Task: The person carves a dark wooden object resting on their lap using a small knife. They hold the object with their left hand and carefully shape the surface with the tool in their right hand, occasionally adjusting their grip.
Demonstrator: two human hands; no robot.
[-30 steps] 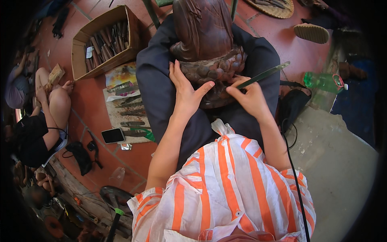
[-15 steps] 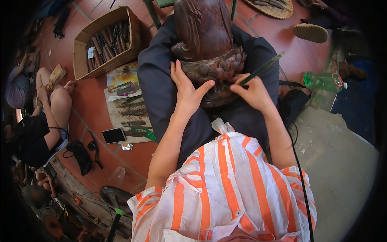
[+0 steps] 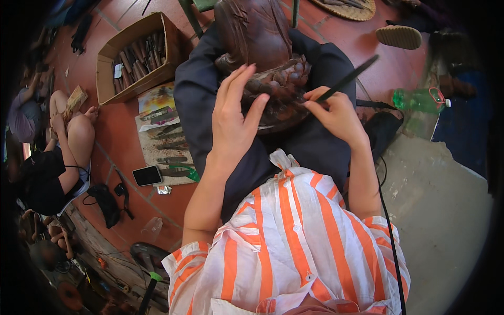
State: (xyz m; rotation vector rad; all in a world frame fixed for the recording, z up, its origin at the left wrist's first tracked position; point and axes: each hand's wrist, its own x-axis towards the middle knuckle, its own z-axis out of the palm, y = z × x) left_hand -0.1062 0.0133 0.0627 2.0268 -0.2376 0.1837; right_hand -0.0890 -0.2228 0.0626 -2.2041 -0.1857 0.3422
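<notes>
- The dark brown carved wooden statue (image 3: 262, 63) lies across the person's lap on dark blue trousers (image 3: 199, 105), its scalloped base turned toward the body.
- The left hand (image 3: 233, 123) rests on the base with fingers (image 3: 236, 84) spread wide and straight, steadying rather than gripping.
- The right hand (image 3: 336, 113) is closed around a slim dark carving chisel (image 3: 349, 79), held like a pen, tip at the base's right edge (the exact contact point is hidden by the fingers).
- Judged from this, fine detailing of the base is in hand; a next cut would call for a firm brace from the left hand and short, controlled pushes.
- On the red tiled floor (image 3: 121, 152) to the left, a cardboard box of wooden-handled tools (image 3: 139, 58) stands well apart.
</notes>
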